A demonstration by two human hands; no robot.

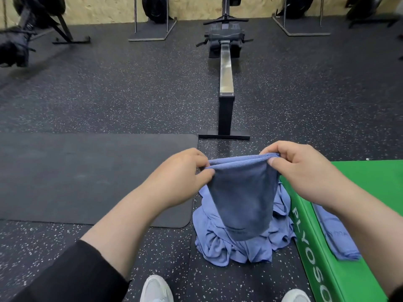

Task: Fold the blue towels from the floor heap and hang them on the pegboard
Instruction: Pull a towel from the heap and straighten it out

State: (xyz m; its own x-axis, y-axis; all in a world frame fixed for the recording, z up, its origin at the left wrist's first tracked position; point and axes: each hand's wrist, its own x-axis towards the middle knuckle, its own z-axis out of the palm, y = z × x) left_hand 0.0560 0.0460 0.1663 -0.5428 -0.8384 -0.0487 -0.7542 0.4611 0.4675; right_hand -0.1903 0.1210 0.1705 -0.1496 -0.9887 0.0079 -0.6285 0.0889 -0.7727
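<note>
Pinching the top edge of a blue towel (pixel 244 199) between thumb and curled fingers, the left hand (pixel 181 173) takes one corner and the right hand (pixel 305 171) the other, so the doubled cloth hangs down between them, narrowing toward its lower end. Both forearms reach in from the bottom of the view, the left one coming out of a black sleeve (pixel 72 273).

Below the hands the floor (pixel 109 94) is dark rubber with pale speckles. A plain black mat (pixel 87 175) lies on it to the left, and a wall of pale chipboard runs along the far side of the room. A rowing machine (pixel 225 73) stretches away straight ahead, its foot bar just beyond the hands; stands and dark wheels line the wall behind it. A green plyo box (pixel 357 277) sits at the right, with a folded towel (pixel 335 234) lying on top, partly hidden by the right forearm. Two white shoes (pixel 156 288) show at the bottom edge.

The heap of towels (pixel 237 249) lies crumpled on the floor directly under the hanging towel, against the side of the green box, between the mat and the box.
</note>
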